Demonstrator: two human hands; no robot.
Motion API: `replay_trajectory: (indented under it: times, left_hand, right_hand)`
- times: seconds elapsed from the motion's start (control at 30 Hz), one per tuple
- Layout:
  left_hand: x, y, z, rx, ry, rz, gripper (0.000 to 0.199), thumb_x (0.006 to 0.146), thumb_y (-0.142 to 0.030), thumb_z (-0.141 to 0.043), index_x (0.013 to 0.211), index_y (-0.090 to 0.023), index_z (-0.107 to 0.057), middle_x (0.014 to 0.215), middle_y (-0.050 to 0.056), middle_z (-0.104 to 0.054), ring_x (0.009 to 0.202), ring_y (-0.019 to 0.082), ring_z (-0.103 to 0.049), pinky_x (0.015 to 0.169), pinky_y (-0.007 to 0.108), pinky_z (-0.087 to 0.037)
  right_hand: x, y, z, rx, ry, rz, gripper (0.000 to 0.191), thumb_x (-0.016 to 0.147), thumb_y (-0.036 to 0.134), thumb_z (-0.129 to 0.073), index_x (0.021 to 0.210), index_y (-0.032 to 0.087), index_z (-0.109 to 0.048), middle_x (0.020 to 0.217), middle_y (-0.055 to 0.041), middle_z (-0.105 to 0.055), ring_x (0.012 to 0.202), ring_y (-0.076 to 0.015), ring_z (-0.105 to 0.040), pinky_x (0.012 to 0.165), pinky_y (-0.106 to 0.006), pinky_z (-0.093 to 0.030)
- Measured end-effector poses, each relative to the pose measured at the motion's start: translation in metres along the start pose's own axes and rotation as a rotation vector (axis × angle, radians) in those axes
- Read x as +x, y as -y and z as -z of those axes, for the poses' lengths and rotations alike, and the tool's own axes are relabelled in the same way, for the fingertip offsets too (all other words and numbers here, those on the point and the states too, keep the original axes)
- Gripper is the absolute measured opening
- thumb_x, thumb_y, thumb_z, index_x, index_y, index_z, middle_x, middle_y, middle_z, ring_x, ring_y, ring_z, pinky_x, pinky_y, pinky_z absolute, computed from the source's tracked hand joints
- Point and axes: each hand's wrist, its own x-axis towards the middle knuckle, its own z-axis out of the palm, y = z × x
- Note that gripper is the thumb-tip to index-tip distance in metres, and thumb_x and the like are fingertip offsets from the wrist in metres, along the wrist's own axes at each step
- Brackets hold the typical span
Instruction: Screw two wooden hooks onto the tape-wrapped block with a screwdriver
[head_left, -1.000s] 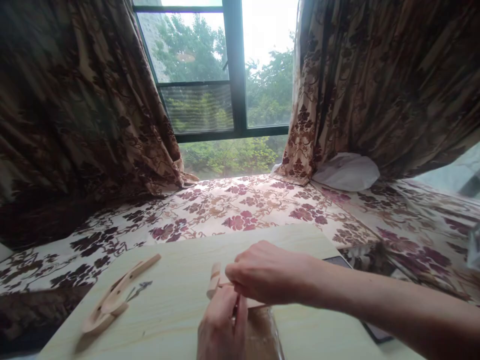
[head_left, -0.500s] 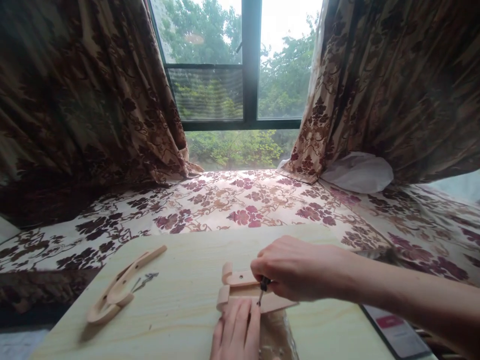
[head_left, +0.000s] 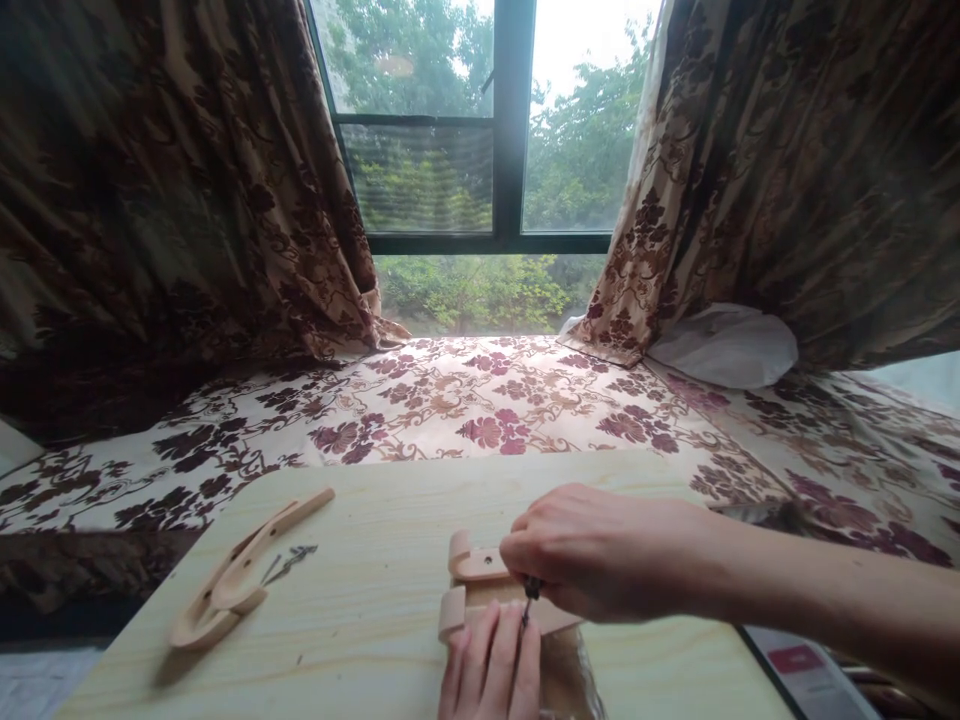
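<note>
My right hand (head_left: 574, 550) is closed around the dark handle of a screwdriver (head_left: 532, 590), its shaft pointing down at the nearer wooden hook piece (head_left: 451, 612). The fingers of my left hand (head_left: 491, 665) lie stretched over that piece, fingertips beside the screwdriver's tip. The tip itself is partly hidden. Behind it rests a second wooden hook piece (head_left: 480, 565) with a dark hole or screw head; my right hand covers its far end. Both pieces have curled left ends and lie on a flat brown piece, with clear plastic wrap (head_left: 574, 675) showing nearer me.
Curved wooden pieces (head_left: 244, 570) lie overlapping on the left of the pale wooden table (head_left: 360, 580), beside several screws (head_left: 296, 560). A flat dark-edged object (head_left: 799, 660) is at the right. A white plastic bag (head_left: 724, 345) sits on the floral cloth (head_left: 420, 400) below the window.
Both hands and the wooden pieces appear slightly lower and to the right, partly with the camera's movement. My left fingertips now sit closer around the screwdriver's tip. My right wrist has turned a little.
</note>
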Motion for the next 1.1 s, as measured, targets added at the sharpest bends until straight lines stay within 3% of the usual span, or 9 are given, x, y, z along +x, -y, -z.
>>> replay_trajectory:
  times: [0.13,0.23,0.3,0.33,0.57,0.8,0.97,1.07,1.1]
  left_hand:
    - [-0.001,0.003,0.004,0.001,0.054,0.000,0.034,0.089,-0.020,-0.037,0.117,-0.029,-0.056,0.105,-0.001,-0.068,0.106,0.018,-0.057,0.107,0.036,-0.028]
    - [0.011,0.016,0.020,0.100,0.232,-0.224,0.033,0.089,-0.030,-0.044,0.121,-0.028,-0.055,0.115,-0.002,-0.065,0.107,0.018,-0.057,0.098,0.032,-0.035]
    - [0.020,0.023,0.029,0.149,0.296,-0.390,0.045,0.087,-0.051,-0.045,0.122,-0.025,-0.055,0.118,-0.001,-0.063,0.105,0.019,-0.059,0.086,0.031,-0.043]
    - [0.024,0.025,0.031,0.158,0.303,-0.402,0.050,0.084,-0.056,-0.046,0.121,-0.024,-0.056,0.118,0.000,-0.064,0.103,0.020,-0.059,0.083,0.032,-0.045]
    - [0.023,0.019,0.025,0.158,0.271,-0.367,0.054,0.077,-0.053,-0.052,0.119,-0.019,-0.056,0.114,0.002,-0.065,0.102,0.024,-0.060,0.081,0.039,-0.047]
    - [0.035,0.009,0.029,0.183,0.193,-0.320,0.052,0.081,-0.057,-0.046,0.111,-0.017,-0.060,0.104,0.005,-0.068,0.094,0.023,-0.062,0.078,0.040,-0.046]
    - [0.034,0.011,0.029,0.189,0.178,-0.346,0.049,0.082,-0.057,-0.045,0.107,-0.019,-0.062,0.102,0.005,-0.069,0.093,0.023,-0.063,0.079,0.039,-0.046]
    - [0.025,0.010,0.020,0.154,0.131,-0.294,0.036,0.084,-0.047,-0.048,0.107,-0.022,-0.061,0.102,0.002,-0.069,0.094,0.021,-0.063,0.080,0.037,-0.046]
    - [0.022,0.007,0.015,0.143,0.102,-0.204,0.028,0.083,-0.038,-0.051,0.106,-0.024,-0.061,0.101,0.001,-0.070,0.094,0.020,-0.064,0.082,0.037,-0.046]
  right_hand:
    - [-0.001,0.000,0.000,0.021,0.021,-0.039,0.014,0.072,0.005,-0.052,0.080,0.014,-0.060,0.075,-0.0072,-0.067,0.067,-0.0156,-0.057,0.053,-0.026,-0.030]
    - [-0.003,0.002,-0.001,0.022,0.027,-0.073,0.013,0.073,0.006,-0.053,0.081,0.014,-0.060,0.076,-0.0068,-0.067,0.068,-0.0155,-0.058,0.054,-0.026,-0.030]
    - [-0.005,0.005,-0.004,0.006,0.024,-0.096,0.011,0.075,0.007,-0.053,0.080,0.014,-0.059,0.075,-0.0064,-0.067,0.066,-0.0150,-0.057,0.054,-0.026,-0.030]
    - [-0.006,0.006,-0.005,-0.005,0.018,-0.102,0.009,0.077,0.008,-0.052,0.079,0.014,-0.059,0.074,-0.0063,-0.066,0.065,-0.0146,-0.056,0.053,-0.026,-0.029]
    - [-0.015,0.016,-0.015,-0.015,-0.018,-0.183,0.013,0.084,0.010,-0.047,0.076,0.017,-0.055,0.066,-0.0034,-0.062,0.053,-0.0123,-0.048,0.047,-0.026,-0.024]
    - [-0.002,0.017,-0.001,-0.058,0.049,-0.166,0.008,0.076,0.009,-0.053,0.077,0.015,-0.057,0.073,-0.0070,-0.066,0.065,-0.0160,-0.058,0.049,-0.027,-0.024]
    - [0.003,0.021,0.003,-0.075,0.049,-0.111,0.014,0.073,0.006,-0.052,0.082,0.015,-0.058,0.069,-0.0058,-0.066,0.059,-0.0154,-0.058,0.048,-0.027,-0.024]
    - [0.002,0.021,-0.001,-0.084,0.025,-0.141,0.012,0.075,0.008,-0.051,0.080,0.015,-0.059,0.070,-0.0071,-0.067,0.060,-0.0155,-0.058,0.048,-0.027,-0.023]
    - [0.002,0.020,-0.003,-0.083,0.013,-0.155,0.011,0.075,0.009,-0.052,0.079,0.015,-0.059,0.070,-0.0075,-0.067,0.061,-0.0159,-0.059,0.048,-0.027,-0.023]
